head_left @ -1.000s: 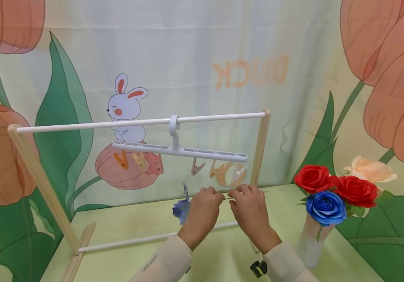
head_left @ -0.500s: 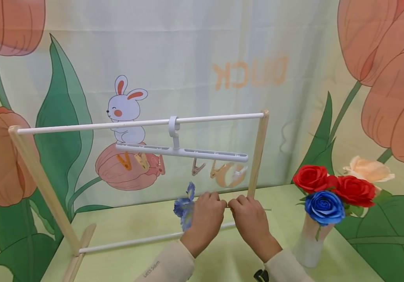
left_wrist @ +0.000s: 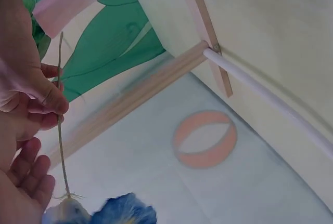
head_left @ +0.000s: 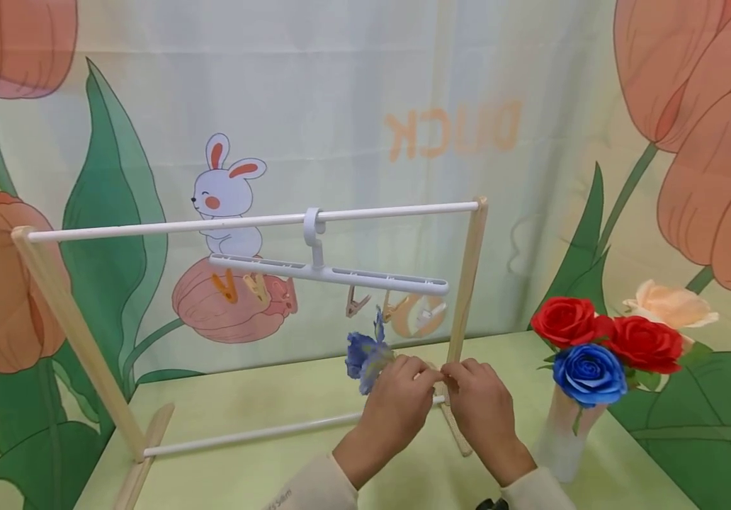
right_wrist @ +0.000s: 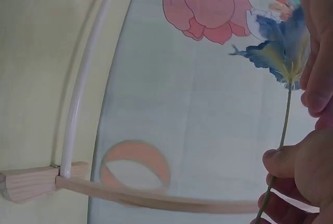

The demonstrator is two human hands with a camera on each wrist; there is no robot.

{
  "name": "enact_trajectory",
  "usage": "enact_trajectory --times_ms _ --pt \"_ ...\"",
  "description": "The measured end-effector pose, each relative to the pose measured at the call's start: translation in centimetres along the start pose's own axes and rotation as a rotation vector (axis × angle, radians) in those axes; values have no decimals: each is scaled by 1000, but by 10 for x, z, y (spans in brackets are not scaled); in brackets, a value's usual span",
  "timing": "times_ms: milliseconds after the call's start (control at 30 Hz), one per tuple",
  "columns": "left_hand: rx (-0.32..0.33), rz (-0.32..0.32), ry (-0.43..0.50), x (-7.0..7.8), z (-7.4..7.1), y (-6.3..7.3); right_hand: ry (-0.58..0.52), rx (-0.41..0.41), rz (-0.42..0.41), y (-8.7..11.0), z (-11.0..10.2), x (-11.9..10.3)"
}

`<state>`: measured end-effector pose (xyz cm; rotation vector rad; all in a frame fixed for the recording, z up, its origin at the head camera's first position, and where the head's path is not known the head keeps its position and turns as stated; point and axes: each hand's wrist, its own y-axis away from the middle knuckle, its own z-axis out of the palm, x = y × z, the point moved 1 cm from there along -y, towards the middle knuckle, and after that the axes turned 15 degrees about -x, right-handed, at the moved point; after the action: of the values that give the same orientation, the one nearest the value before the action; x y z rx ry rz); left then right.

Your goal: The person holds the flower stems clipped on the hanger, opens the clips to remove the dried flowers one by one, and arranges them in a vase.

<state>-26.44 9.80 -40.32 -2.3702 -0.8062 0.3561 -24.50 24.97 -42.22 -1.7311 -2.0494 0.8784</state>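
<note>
In the head view a blue artificial flower [head_left: 368,358] is held by its thin green stem [right_wrist: 287,115], bloom to the left. My right hand [head_left: 483,414] pinches this stem; in the right wrist view its thumb [right_wrist: 281,161] presses against it. My left hand [head_left: 397,411] is close beside it, fingertips meeting those of the right. In the left wrist view several of its fingers [left_wrist: 35,174] curve loosely apart from the stem. Whether its thumb and index finger grip the stem is hidden. Both hands are before the rack's right post [head_left: 469,276].
A grey hanger [head_left: 321,275] hangs from the rack's white top rod [head_left: 180,227], with several small clips below, including an orange clip [head_left: 225,285]. The lower rod [head_left: 263,433] crosses behind the hands. At right stands a white vase [head_left: 559,446] of red, blue and peach roses.
Both hands have moved to the right with the blue flower, whose bloom has also shifted right. The fingertips of the two hands have come closer together. Hanger and vase stay put.
</note>
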Motion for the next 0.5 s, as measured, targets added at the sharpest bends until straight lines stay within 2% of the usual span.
enact_trajectory --times_ms 133,267,400,500 --pt "10 37 17 7 2 0 -7 -5 69 3 -13 8" --pt "-30 2 19 11 7 2 -38 28 112 7 -25 17" --pt "-144 -73 78 14 17 3 -68 49 149 14 -36 25" --pt "-247 -146 176 18 27 2 -83 51 175 18 -43 31"
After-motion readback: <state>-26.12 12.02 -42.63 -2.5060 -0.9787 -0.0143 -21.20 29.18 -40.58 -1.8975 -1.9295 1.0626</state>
